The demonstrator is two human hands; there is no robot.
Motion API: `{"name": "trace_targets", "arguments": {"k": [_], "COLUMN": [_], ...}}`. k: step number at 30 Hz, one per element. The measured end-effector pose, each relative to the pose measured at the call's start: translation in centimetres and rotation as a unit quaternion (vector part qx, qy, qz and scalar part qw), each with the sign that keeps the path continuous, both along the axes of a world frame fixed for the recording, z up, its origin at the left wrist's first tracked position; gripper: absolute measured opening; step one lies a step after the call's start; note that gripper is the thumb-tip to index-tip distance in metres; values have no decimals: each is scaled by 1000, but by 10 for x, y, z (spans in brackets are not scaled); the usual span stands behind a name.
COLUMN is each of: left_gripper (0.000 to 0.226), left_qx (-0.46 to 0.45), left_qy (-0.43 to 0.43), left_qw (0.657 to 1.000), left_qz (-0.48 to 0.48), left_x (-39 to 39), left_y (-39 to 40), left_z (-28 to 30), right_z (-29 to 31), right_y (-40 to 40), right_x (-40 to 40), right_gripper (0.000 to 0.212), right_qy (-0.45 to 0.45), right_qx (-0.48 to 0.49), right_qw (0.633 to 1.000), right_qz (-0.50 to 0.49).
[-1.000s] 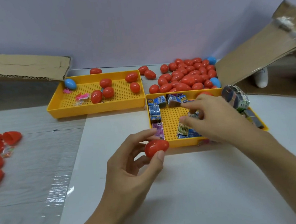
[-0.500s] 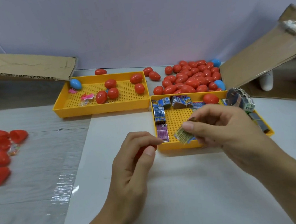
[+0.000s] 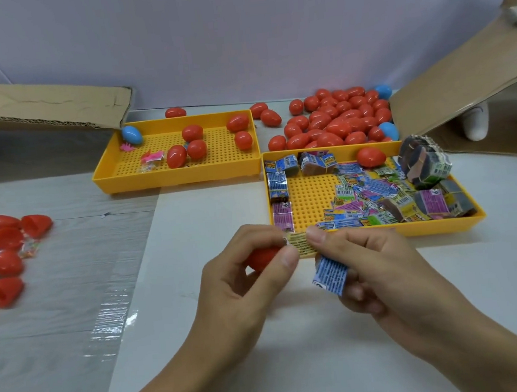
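My left hand [image 3: 246,279] curls round a red plastic egg [image 3: 261,257], mostly hidden behind the fingers, and its thumb and forefinger also pinch one end of a small folded printed leaflet [image 3: 301,244]. My right hand [image 3: 374,266] pinches the leaflet's other end; a blue printed part of the leaflet hangs below my right fingers. Both hands meet just in front of the near yellow tray [image 3: 412,230], which holds several folded leaflets, bundled stacks and one red egg [image 3: 370,156].
A second yellow tray [image 3: 179,175] at the back left holds a few red eggs and a blue one. A heap of red eggs [image 3: 335,119] lies behind the near tray. Open red egg halves [image 3: 2,239] lie at far left. Cardboard flaps stand left and right.
My right hand lifted a leaflet out of the near tray and brought it toward me. My left hand closed round the egg and now pinches the leaflet too.
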State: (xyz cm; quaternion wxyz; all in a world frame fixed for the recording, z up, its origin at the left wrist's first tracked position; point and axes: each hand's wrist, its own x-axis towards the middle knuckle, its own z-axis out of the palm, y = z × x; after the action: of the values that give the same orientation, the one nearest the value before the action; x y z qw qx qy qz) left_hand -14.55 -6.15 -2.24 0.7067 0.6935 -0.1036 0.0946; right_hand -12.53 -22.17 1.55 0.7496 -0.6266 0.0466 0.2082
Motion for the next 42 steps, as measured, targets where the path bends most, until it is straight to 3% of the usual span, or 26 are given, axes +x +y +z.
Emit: {"name": "trace_targets", "arguments": {"k": [5, 9, 11, 15, 17, 20, 23, 25, 30, 33, 35, 37, 42], "left_gripper": [23, 20, 21, 25, 25, 22, 21, 21, 19, 19, 23, 29, 25], "left_qx": [8, -7, -26, -42, -48, -63, -78, -78, -87, -63, 0, 38, 46], "left_qy": [34, 54, 65, 79, 84, 90, 93, 93, 77, 53, 20, 7, -7], "left_qw": [999, 998, 997, 995, 995, 994, 992, 993, 993, 995, 998, 998, 999], "left_qz": [-10, 9, 26, 40, 38, 28, 14, 6, -29, -47, -54, -54, -23], "left_x": [3, 4, 5, 6, 5, 5, 5, 5, 1, -1, -2, -4, -4], "left_y": [3, 5, 7, 8, 8, 7, 7, 6, 3, 2, 2, 1, 4], "left_z": [-1, -5, -6, -7, -7, -5, -3, -2, -1, 0, -1, -1, 4], "right_z": [-7, -10, -11, -18, -19, -13, -7, -5, -8, -10, -11, -13, -13], "right_y": [-1, -10, -17, -28, -31, -32, -26, -22, -19, -17, -15, -14, -14], "right_x": [-1, 2, 3, 2, 2, 1, -4, -6, -6, -5, -5, -7, -10], "right_gripper": [36, 35, 32, 29, 36, 50, 40, 32, 23, 16, 6, 8, 11], "right_qy": [-73, -158, -222, -329, -366, -437, -487, -468, -272, -223, -230, -255, -381], "right_qx": [-43, -130, -227, -407, -443, -407, -310, -281, -200, -127, -80, -72, -175], "right_qw": [996, 979, 947, 849, 815, 801, 817, 838, 941, 966, 970, 964, 906], "right_qz": [0, 22, 55, 77, 75, 36, 10, 2, -5, 22, 3, -26, -64]}}
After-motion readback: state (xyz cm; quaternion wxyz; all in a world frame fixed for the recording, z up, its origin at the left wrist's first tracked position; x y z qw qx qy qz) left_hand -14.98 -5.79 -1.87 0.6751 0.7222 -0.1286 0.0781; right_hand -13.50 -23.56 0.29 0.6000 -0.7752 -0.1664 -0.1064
